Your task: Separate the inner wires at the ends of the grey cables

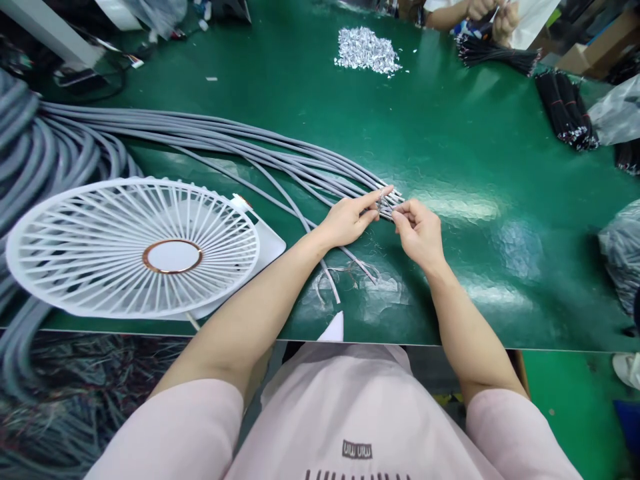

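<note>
A bundle of long grey cables [280,155] runs across the green table, its stripped ends gathered between my two hands. My left hand [347,219] is closed on the cables near their tips, with the index finger stretched across the top and the thumb below. From the other side, my right hand [419,230] pinches with thumb and forefinger at the tip of one cable; the fingers partly cover the tip. Two cable ends with loose fine strands [367,270] lie apart from the bundle, below my left wrist.
A white fan [135,248] stands left of my left forearm, with coiled grey cable [55,160] behind it. Silvery scraps [367,50] are piled at the back of the green table [280,73]. Black wire bundles [565,110] lie far right; another person's hands [503,20] work there.
</note>
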Demonstrator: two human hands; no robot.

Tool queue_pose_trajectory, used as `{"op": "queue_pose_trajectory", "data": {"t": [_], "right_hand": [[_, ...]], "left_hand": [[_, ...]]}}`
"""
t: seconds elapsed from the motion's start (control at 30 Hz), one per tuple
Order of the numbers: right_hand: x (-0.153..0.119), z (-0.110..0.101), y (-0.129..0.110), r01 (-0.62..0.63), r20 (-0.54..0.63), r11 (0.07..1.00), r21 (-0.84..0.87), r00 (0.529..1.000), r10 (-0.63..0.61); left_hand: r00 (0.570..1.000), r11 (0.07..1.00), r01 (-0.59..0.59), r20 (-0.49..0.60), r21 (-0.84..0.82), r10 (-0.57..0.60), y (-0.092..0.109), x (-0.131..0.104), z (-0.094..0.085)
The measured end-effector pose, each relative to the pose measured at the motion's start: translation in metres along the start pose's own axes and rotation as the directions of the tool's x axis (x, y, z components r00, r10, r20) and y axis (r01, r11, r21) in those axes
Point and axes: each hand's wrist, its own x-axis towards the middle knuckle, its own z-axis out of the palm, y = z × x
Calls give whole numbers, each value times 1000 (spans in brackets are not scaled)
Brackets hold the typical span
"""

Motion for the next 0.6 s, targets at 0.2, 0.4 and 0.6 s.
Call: {"op": "queue_pose_trajectory", "data": {"t": [0.2,0.4,0.6], "right_hand": [[0,-2,-11,11,-16,993,114,1000,-10],[3,-6,4,-36,30,999,-20,999,36],[2,-1,5,-9,29,1000,-20,1000,10]], "left_hand": [[1000,1000,7,25,24,-7,-1,0,1],[1000,1000,-13,-14,-26,13,-4,0,2],[1000,999,-7,-2,-31,7,-1,-1,0]]}}
